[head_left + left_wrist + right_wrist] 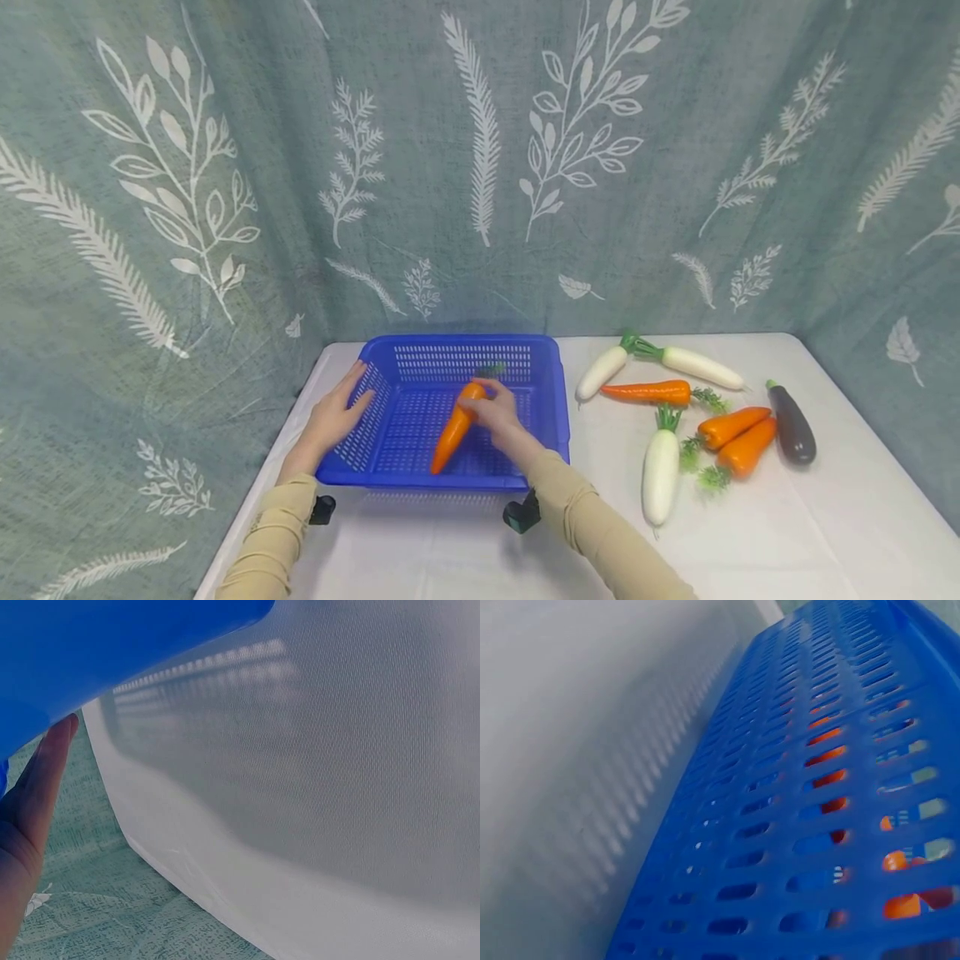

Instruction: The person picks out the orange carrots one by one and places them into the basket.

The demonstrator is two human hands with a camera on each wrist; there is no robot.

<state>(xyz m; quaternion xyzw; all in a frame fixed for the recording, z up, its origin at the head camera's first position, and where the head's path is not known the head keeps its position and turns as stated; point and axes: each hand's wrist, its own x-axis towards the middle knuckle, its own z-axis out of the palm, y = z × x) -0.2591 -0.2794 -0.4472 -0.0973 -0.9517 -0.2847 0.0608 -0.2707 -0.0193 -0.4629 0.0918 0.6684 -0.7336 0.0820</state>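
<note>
My right hand (497,410) grips an orange carrot (456,431) near its thick upper end, inside the blue plastic basket (557,392). The carrot slants with its tip toward the basket's front, and its green leaves show behind my fingers. My left hand (335,423) lies at the basket's left rim, with straight fingers along the outside and the thumb over the inner side. In the left wrist view, fingertips (66,727) touch the blue rim from outside. Orange pieces of the carrot (829,761) show through the slotted basket wall in the right wrist view.
Right of the basket on the white table (750,550) lie several white radishes (660,477), an orange carrot (651,392), two stubbier orange carrots (747,448) and a dark eggplant (792,423). A patterned green curtain (450,167) hangs behind and at both sides.
</note>
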